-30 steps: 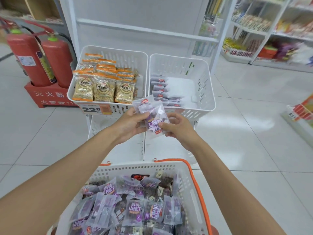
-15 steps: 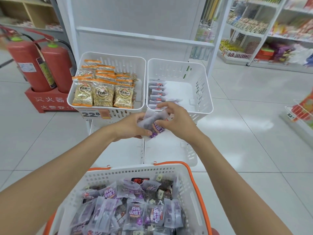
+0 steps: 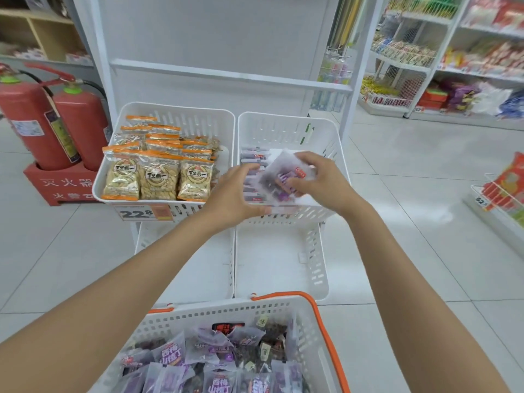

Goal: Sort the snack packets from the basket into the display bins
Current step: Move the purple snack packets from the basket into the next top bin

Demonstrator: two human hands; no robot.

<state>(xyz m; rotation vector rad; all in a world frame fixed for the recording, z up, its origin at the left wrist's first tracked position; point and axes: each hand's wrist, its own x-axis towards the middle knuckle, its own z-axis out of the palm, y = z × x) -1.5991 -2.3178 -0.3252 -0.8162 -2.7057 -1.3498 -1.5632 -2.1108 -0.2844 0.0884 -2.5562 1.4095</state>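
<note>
Purple packet (image 3: pixel 279 178) in right hand (image 3: pixel 326 181), left hand (image 3: pixel 235 194) beside, four bins (image 3: pixel 286 116)

I hold a frosted purple packet (image 3: pixel 279 177) tilted above the packet row (image 3: pixel 253 154) in the right display bin (image 3: pixel 286 129); similar packets (image 3: pixel 218 361) fill the orange-rimmed basket (image 3: pixel 226 312).

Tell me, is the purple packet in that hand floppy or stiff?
Probably floppy: the purple packet looks bent and crinkled where the right hand pinches it. Likely light too, since thumb and fingers alone hold it over the right bin. Its thin, cloudy film looks smooth, so it may be a bit slippery.
</note>
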